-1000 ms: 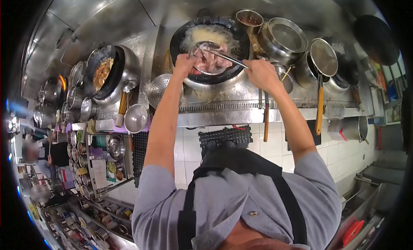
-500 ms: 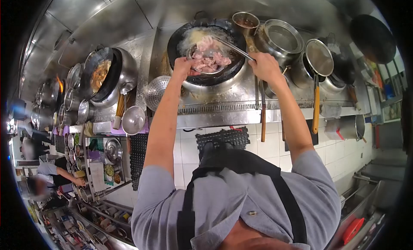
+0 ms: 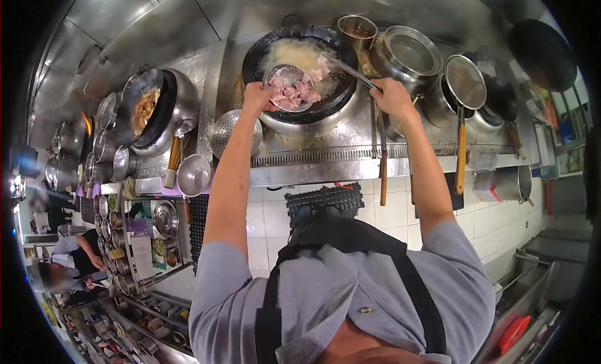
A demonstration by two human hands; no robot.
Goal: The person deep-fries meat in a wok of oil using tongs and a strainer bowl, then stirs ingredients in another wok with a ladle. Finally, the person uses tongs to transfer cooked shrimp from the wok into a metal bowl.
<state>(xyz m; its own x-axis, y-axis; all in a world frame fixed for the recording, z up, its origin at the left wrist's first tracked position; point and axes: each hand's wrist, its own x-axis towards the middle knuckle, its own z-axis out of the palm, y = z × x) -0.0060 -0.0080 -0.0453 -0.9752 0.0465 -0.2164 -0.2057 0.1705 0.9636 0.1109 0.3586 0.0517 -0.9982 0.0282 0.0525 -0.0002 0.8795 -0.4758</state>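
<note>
My left hand (image 3: 258, 98) grips the rim of a round metal bowl (image 3: 280, 72), tilted over a black wok (image 3: 255, 58). Pink chunks of raw meat (image 3: 292, 95) lie in the bowl. Bubbling, pale yellow liquid (image 3: 294, 53) fills the middle of the wok. My right hand (image 3: 392, 98) is closed round the handle end of a metal ladle (image 3: 354, 72). Its head is at the wok's right part, beside more pink meat (image 3: 320, 68), and is partly hidden by it.
Right of the wok stand a lidded pot (image 3: 412, 51) and a wood-handled strainer (image 3: 465, 82). A perforated skimmer (image 3: 236, 133) lies left. Another wok (image 3: 145, 107) holds cooked food. Far left, a person (image 3: 78, 254) is beside several small containers. Wooden handles overhang the front edge.
The ladle and my right hand have shifted right, with some meat now at the wok's right. The bowl has moved slightly left and holds less meat. The far-left person's arm has moved.
</note>
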